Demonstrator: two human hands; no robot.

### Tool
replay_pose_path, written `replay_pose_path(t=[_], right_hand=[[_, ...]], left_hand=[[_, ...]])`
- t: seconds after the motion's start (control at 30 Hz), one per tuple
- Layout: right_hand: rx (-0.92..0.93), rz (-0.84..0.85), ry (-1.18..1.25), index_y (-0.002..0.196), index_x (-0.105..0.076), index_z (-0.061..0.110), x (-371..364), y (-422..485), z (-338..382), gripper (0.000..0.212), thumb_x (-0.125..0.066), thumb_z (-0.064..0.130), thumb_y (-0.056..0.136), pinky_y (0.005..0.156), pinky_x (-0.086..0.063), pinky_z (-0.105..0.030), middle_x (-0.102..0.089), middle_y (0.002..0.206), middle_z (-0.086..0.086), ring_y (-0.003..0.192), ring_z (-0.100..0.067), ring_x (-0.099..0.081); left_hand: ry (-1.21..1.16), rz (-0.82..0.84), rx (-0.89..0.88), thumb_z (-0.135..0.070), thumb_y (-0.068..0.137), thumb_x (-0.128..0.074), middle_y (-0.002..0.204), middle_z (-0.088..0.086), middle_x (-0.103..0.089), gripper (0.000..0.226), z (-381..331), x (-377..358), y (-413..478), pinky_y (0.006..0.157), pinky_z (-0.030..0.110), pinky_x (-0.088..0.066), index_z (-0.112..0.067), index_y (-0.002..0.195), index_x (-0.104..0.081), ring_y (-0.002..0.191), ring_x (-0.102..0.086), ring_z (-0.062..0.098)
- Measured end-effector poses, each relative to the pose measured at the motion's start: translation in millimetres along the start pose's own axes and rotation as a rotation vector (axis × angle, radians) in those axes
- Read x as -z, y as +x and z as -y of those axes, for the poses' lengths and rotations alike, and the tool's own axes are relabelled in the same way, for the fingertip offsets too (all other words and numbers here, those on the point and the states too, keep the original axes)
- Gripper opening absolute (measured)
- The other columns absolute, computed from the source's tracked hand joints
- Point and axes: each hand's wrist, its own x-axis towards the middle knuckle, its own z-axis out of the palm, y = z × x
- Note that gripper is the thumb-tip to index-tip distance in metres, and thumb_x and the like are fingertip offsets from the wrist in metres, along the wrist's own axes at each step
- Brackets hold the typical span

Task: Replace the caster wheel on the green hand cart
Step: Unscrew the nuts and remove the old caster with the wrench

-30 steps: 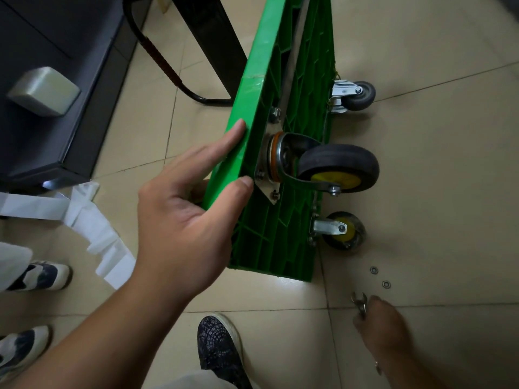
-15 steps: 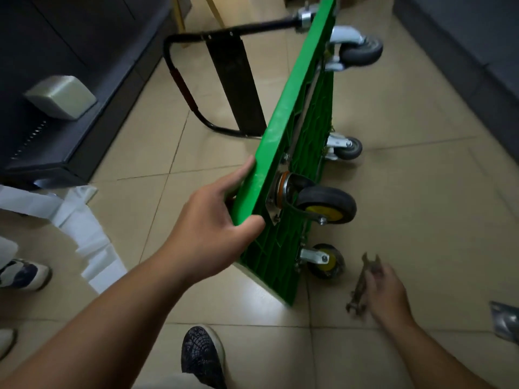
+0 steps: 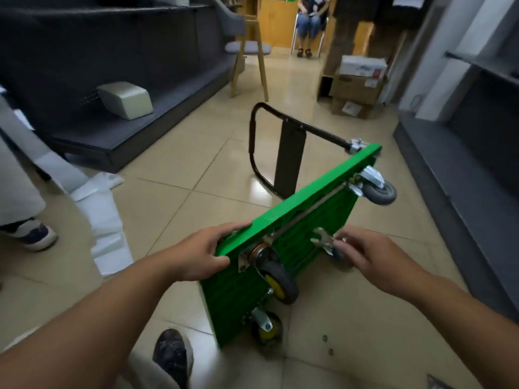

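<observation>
In the head view, the green hand cart [image 3: 303,203] is seen tipped on its long edge on the tiled floor [image 3: 196,169], its ribbed underside turned to the right and its black handle [image 3: 254,141] folded out behind it. The upper edge near the close corner is gripped by the left hand [image 3: 196,258]; its fingers [image 3: 236,226] are curled over the rim, the thumb laid against the near corner. A caster wheel [image 3: 278,279] with a yellow hub is mounted just beside that hand, a second yellow-hubbed caster [image 3: 266,329] is seen below it near the floor, and a grey caster [image 3: 379,189] is carried at the far upper corner. A spanner [image 3: 323,238] is pinched at its shaft by the fingers [image 3: 346,239] of the right hand [image 3: 373,256], its open head held before the underside; whether it touches the cart cannot be told. Two small washers [image 3: 325,338] are seen lying on the floor near the lower caster
</observation>
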Motion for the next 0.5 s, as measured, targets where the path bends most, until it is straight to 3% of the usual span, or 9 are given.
replay_pose_path(t=[0.13, 0.27, 0.37, 0.5], right_hand=[[-0.026, 0.186, 0.015, 0.083, -0.063, 0.030, -30, -4, 12, 0.017, -0.059, 0.031, 0.099, 0.064, -0.052, -0.039, -0.063, 0.069, 0.005, 0.063, -0.010, -0.059], [0.024, 0.213, 0.150, 0.088, -0.061, 0.032, -62, 11, 0, 0.018, -0.054, 0.023, 0.101, 0.062, -0.051, -0.038, -0.063, 0.074, 0.006, 0.063, -0.011, -0.060], [0.140, 0.220, 0.171, 0.102, -0.058, 0.037, -81, 35, -2, 0.013, -0.047, 0.032, 0.104, 0.065, -0.053, -0.035, -0.063, 0.083, 0.012, 0.074, -0.013, -0.062], [0.220, 0.144, 0.191, 0.109, -0.055, 0.038, -105, 68, 8, 0.013, -0.043, 0.036, 0.104, 0.058, -0.050, -0.037, -0.058, 0.078, 0.010, 0.067, -0.013, -0.059]], left_hand=[[0.029, 0.031, 0.061, 0.006, 0.090, -0.056, 0.146, -0.004, -0.052, 0.085, 13, 33, -10, 0.081, 0.044, -0.064, -0.061, 0.140, -0.044, 0.109, -0.070, 0.023], [0.198, -0.062, 0.070, 0.016, 0.084, -0.051, 0.139, -0.005, -0.060, 0.087, 25, 55, 3, 0.086, 0.047, -0.062, -0.051, 0.139, -0.045, 0.111, -0.069, 0.019], [0.474, -0.119, 0.136, 0.002, 0.087, -0.059, 0.146, -0.009, -0.054, 0.085, 26, 62, 20, 0.098, 0.042, -0.055, -0.055, 0.146, -0.039, 0.124, -0.058, 0.017], [0.577, -0.151, 0.112, -0.033, 0.089, -0.068, 0.144, -0.013, -0.057, 0.075, 14, 54, 43, 0.099, 0.041, -0.053, -0.053, 0.153, -0.034, 0.121, -0.059, 0.013]])
